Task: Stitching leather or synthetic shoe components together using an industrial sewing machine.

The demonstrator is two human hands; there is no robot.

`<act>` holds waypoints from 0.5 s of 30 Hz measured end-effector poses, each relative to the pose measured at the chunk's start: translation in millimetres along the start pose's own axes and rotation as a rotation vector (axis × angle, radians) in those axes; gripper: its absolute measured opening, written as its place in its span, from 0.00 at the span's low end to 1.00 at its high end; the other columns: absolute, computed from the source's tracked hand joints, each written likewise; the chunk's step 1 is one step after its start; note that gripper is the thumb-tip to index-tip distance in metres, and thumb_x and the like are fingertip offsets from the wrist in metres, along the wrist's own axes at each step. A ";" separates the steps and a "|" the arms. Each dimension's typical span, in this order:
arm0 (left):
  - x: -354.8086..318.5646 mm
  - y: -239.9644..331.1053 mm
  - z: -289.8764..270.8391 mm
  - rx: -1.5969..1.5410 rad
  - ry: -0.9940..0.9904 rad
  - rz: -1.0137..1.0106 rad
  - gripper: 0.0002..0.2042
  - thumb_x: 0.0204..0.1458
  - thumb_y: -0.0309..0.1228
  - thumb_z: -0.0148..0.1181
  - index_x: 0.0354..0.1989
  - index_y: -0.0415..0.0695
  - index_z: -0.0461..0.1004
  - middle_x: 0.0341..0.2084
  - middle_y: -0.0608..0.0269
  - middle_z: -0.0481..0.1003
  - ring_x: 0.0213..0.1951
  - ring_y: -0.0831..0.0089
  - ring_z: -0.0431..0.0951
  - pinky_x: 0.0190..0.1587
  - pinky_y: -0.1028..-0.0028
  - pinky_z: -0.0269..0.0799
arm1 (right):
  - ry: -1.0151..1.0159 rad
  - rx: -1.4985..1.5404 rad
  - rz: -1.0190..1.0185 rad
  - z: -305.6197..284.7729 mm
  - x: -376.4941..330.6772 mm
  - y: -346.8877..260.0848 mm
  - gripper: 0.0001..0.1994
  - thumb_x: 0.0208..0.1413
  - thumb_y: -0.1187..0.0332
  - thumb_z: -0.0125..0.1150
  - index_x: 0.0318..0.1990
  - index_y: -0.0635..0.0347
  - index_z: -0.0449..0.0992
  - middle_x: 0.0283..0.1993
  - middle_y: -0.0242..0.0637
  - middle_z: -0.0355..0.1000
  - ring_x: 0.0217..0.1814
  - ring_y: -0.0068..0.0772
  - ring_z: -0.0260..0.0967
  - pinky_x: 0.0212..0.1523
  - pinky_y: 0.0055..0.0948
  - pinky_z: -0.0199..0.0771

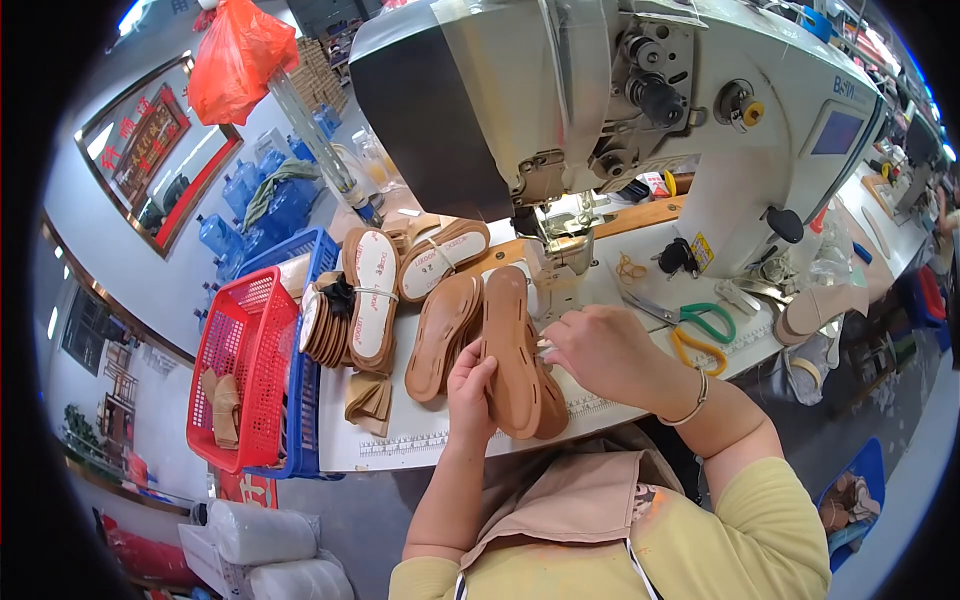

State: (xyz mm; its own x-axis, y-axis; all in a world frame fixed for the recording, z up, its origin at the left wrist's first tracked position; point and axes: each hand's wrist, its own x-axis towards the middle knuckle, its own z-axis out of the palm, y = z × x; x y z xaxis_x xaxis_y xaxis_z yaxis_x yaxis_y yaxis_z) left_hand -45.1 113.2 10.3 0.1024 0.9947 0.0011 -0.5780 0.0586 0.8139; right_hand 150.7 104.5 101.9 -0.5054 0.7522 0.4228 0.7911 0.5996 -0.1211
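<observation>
My left hand (470, 392) grips a brown insole (508, 360) with slots cut along its edges, holding it tilted up at the table's front edge. Other brown pieces lie under and beside it, partly hidden. My right hand (600, 350) is closed, fingertips pinched close to the insole's right edge; what they hold, if anything, is too small to make out. Just beyond both hands stands the needle area of a sewing machine (740, 150). To the left is a stack of brown slotted insoles (437, 335), beside bundled insoles with white faces (375, 285).
Scissors with green handles (708, 318) and a yellow-orange-handled tool (697, 350) lie on the right. A red basket (240, 320) and a blue basket (318, 255) stand at the table's left edge. Folded tan pieces (369, 402) lie near the front left. More brown pieces (820, 310) rest far right.
</observation>
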 end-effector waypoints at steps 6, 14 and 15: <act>-2.5 -4.3 3.6 -0.005 0.040 -0.001 0.16 0.53 0.25 0.51 0.51 0.36 0.65 0.43 0.58 0.73 0.44 0.72 0.74 0.49 0.74 0.69 | -0.046 0.013 0.100 5.0 -7.9 13.3 0.09 0.47 0.63 0.62 0.24 0.58 0.73 0.23 0.37 0.71 0.28 0.41 0.72 0.29 0.35 0.71; 36.5 47.5 -27.8 1.665 0.336 0.804 0.24 0.48 0.33 0.63 0.52 0.36 0.66 0.43 0.52 0.72 0.44 0.61 0.73 0.47 0.67 0.69 | 0.144 0.297 0.339 -5.0 -23.3 35.1 0.09 0.47 0.67 0.64 0.33 0.62 0.77 0.29 0.41 0.75 0.30 0.41 0.73 0.31 0.30 0.72; 44.3 52.3 -33.0 1.744 0.300 0.586 0.27 0.45 0.35 0.65 0.53 0.36 0.66 0.42 0.50 0.72 0.45 0.59 0.72 0.48 0.66 0.68 | 0.136 0.341 0.350 -4.3 -25.4 35.6 0.09 0.47 0.68 0.64 0.34 0.62 0.77 0.30 0.42 0.75 0.29 0.39 0.73 0.32 0.29 0.72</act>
State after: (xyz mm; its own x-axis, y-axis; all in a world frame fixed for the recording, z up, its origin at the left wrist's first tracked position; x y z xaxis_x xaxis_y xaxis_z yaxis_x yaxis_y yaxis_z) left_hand -97.5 163.0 33.7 -0.0179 0.8451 0.5343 0.9146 -0.2021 0.3503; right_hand 193.1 105.6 90.7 -0.1625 0.8955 0.4144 0.7360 0.3897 -0.5536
